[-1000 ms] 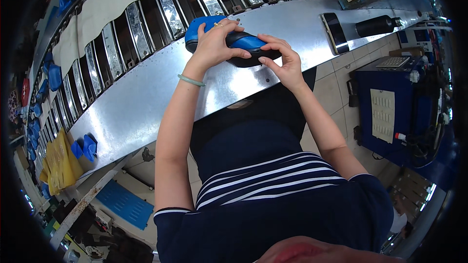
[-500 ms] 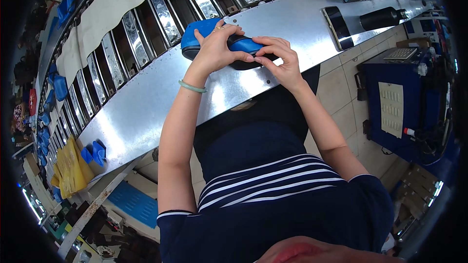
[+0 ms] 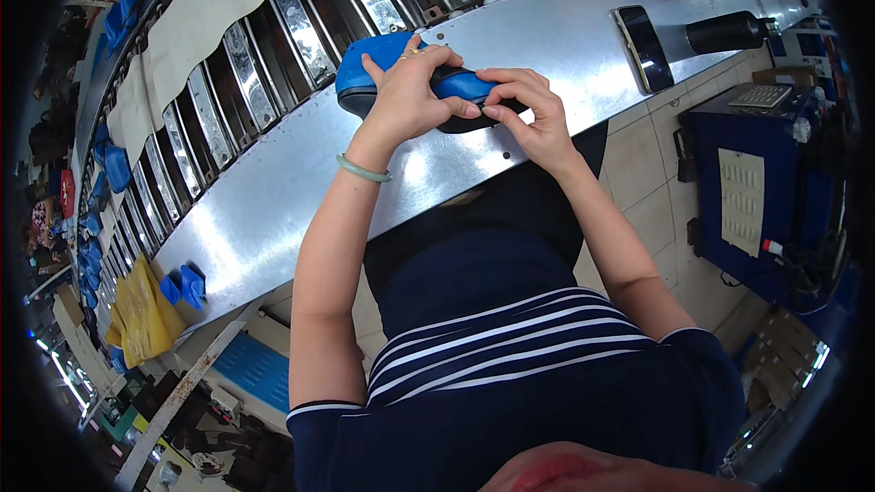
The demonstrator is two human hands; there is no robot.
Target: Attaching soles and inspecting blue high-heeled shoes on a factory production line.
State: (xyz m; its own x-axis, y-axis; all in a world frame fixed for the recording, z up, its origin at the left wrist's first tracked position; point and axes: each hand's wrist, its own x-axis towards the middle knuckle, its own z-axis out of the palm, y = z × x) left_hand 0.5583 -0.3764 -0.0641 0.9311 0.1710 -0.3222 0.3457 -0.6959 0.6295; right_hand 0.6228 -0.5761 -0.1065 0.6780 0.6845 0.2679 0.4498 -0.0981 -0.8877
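Observation:
A blue and black shoe (image 3: 365,66) rests on its side of the metal ledge, its rounded blue end to the left with a dark band along the lower edge. My left hand (image 3: 415,96) grips it from above, fingers over the top and thumb along the near edge. My right hand (image 3: 533,114) holds the other end, its fingers curled over the blue part and its thumb beside my left thumb at the near edge. Both thumb tips nearly meet there. My hands hide much of the shoe's middle; whether a small piece is pinched between the fingertips cannot be seen.
Beyond the metal ledge (image 3: 251,251) runs a roller conveyor (image 3: 246,73). To the right lie a phone (image 3: 643,50) and a black bottle (image 3: 726,34). At the left are small blue pieces (image 3: 191,286) and a yellow sheet (image 3: 146,314). A blue cabinet (image 3: 788,191) stands right.
Both hands keep their hold on the shoe with barely any finger movement. The view has shifted slightly, so the phone and bottle sit a little farther right.

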